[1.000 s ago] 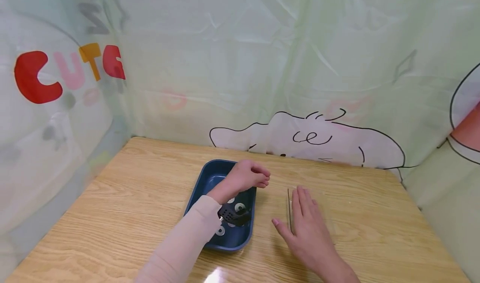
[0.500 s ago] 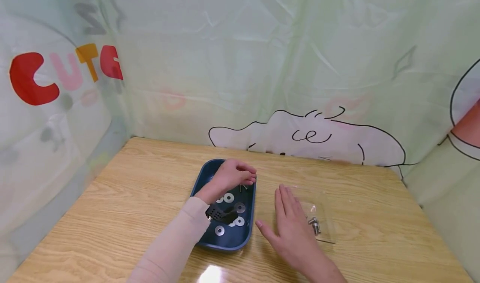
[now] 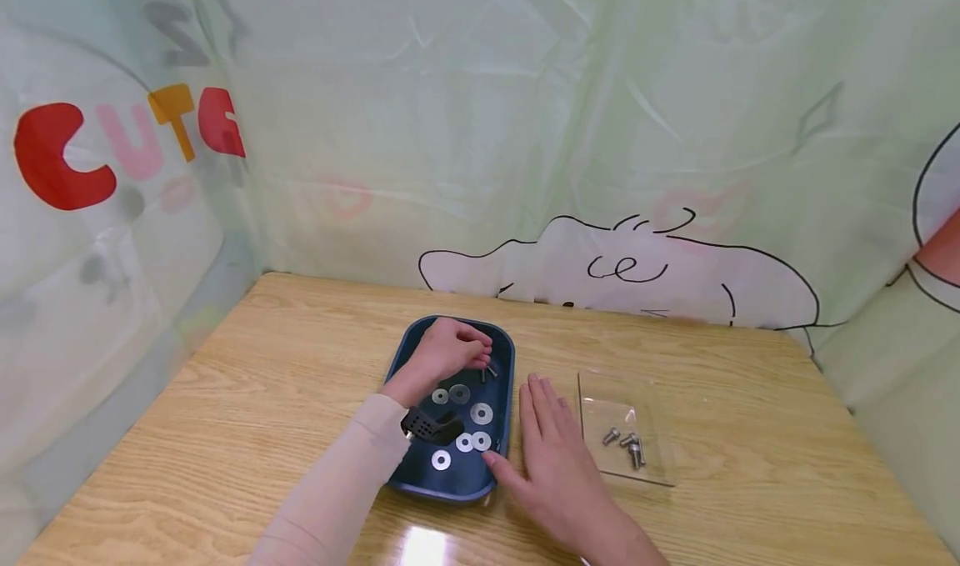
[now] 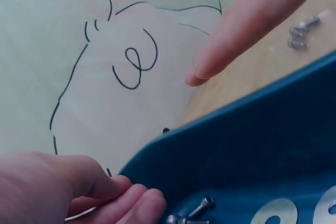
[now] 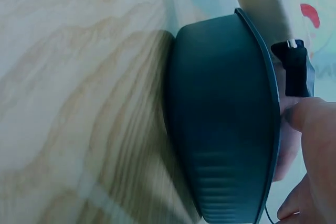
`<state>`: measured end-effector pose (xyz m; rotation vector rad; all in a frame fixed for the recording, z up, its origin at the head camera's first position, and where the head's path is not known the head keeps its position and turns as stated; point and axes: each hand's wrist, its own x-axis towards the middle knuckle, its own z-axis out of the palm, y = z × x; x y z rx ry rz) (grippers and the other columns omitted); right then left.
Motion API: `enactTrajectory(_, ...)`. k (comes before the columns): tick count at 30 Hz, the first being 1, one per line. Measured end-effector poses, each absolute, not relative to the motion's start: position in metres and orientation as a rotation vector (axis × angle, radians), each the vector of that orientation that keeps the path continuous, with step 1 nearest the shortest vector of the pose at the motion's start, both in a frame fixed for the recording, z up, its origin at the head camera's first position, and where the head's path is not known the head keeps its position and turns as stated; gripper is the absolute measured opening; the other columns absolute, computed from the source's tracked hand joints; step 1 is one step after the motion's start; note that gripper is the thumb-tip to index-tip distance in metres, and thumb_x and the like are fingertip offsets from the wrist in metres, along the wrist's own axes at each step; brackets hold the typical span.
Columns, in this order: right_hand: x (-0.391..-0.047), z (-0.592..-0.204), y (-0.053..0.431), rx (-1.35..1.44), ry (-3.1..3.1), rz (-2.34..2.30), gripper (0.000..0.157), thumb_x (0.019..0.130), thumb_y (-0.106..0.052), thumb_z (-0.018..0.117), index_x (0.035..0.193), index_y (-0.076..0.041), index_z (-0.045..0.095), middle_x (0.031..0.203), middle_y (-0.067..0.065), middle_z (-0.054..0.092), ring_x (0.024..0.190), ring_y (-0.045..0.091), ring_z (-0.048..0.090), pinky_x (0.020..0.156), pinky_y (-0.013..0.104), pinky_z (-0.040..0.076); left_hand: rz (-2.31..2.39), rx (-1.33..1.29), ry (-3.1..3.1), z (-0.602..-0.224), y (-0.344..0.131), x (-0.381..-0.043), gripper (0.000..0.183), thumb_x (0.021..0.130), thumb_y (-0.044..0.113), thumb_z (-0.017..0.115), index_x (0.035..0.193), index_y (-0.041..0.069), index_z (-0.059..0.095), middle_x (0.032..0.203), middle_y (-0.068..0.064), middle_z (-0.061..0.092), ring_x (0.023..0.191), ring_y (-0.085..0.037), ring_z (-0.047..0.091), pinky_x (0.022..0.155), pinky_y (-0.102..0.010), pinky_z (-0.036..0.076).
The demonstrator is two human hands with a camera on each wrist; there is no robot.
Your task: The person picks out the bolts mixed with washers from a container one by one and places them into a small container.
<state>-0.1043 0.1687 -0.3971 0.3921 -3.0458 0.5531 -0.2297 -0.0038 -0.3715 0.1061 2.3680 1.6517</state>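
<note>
In the head view my left hand [image 3: 452, 350] is over the far part of a dark blue tray [image 3: 450, 494], fingers curled and thumb close to the fingertips. Small bolts [image 4: 203, 206] lie just beside these fingertips in the left wrist view; I cannot tell if anything is pinched. Several flat metal washers [image 3: 441, 460] lie in the tray. My right hand [image 3: 558, 466] is along the tray's right side, fingers straight and together, thumb spread toward the rim. To its right, a shallow clear plastic tray [image 3: 637, 476] holds several short metal bolts [image 3: 635, 453].
Everything stands on a wood-grain table [image 3: 300, 366]. A printed curtain [image 3: 375, 132] hangs behind and along both sides of it. A black device [image 3: 431, 426] is strapped at my left wrist, over the blue tray.
My left hand has moved left from the blue tray's right rim to over its inside. The right hand has shifted left off the clear tray, leaving the bolts there in view.
</note>
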Motion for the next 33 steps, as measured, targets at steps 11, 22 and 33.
enactTrajectory(11,-0.101,-0.403,0.156,0.41,-3.07,0.554,0.096,0.091,-0.066,0.053,0.158,-0.005,0.02,0.168,0.009,0.007,0.156,0.028,0.006,0.126,0.052,0.014,1.443,0.023,2.479,-0.381,-0.006,-0.231,0.021,0.097,0.015,0.062,0.11,0.003,0.073,0.097,-0.009,0.073,0.085,-0.019,0.072,0.09,-0.036,0.059)
enactTrajectory(22,-0.101,-0.404,0.155,0.392,-3.082,0.551,0.095,0.092,-0.066,0.051,0.158,-0.007,0.019,0.168,0.008,0.006,0.156,0.028,0.006,0.126,0.052,0.014,1.34,0.007,2.477,-0.387,-0.002,-0.234,0.02,0.096,0.018,0.062,0.104,0.005,0.075,0.086,-0.007,0.073,0.08,-0.019,0.068,0.085,-0.038,0.057)
enactTrajectory(33,-0.102,-0.404,0.155,0.387,-3.105,0.56,0.094,0.092,-0.065,0.052,0.158,-0.006,0.02,0.168,0.01,0.007,0.156,0.03,0.005,0.126,0.054,0.014,1.344,0.066,2.412,-0.386,0.012,-0.235,0.015,0.094,0.012,0.067,0.102,0.003,0.076,0.087,-0.009,0.073,0.078,-0.019,0.073,0.088,-0.036,0.06)
